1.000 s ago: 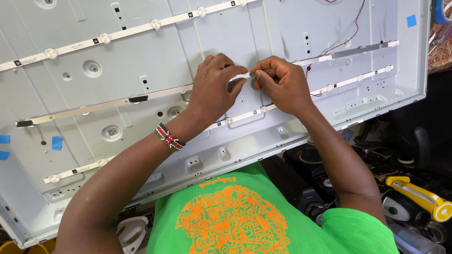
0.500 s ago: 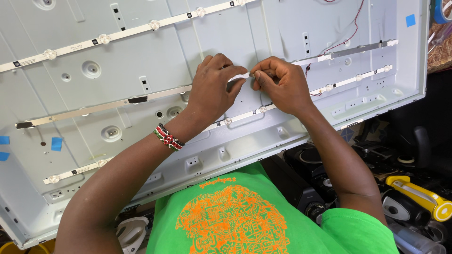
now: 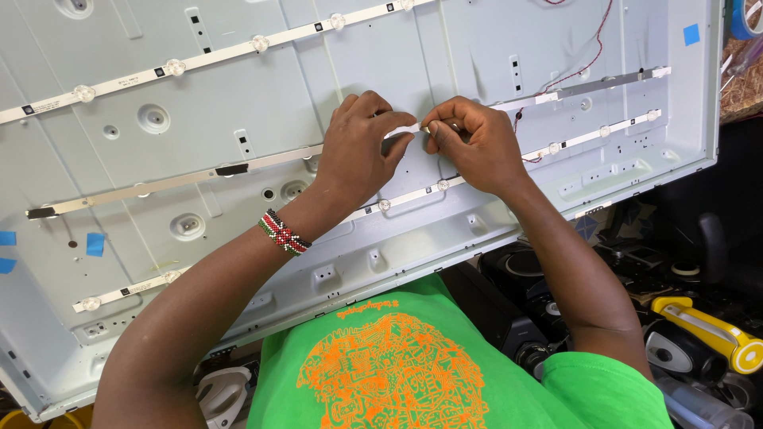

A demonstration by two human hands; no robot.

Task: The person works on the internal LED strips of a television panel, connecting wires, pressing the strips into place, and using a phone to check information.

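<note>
Mid-job on the big grey back panel (image 3: 445, 48), right at the strip-fitting stage by the look of it. Left hand (image 3: 358, 147) curled over, thumb and forefinger pinching the middle LED strip (image 3: 405, 129) where it pokes out towards the right hand. Right hand (image 3: 477, 147) doing the same from its side, fingertips pressed together on the same white strip, knuckles up. Both hands nearly touching, just that short bit of strip showing between them. Rest of the strip running off beyond the left hand across the panel, and carrying on past the right hand towards the panel's edge.

Just below both hands: a 2nd LED strip (image 3: 413, 195) lying flat with its little round lenses. Well above them: a 3rd strip (image 3: 214, 56). Thin red wire (image 3: 592, 56) looping down close to the right hand. Beaded bracelet (image 3: 284, 233) on the left wrist. Bits of blue tape (image 3: 95, 244) far out past the left hand.

Can't tell whether the pinched spot is a joint, a connector or just loose strip, hidden under the fingers. Best guess for the next move: needs a steady 2-handed grip, strip kept straight in line with its row, and no tugging on that red wire.
</note>
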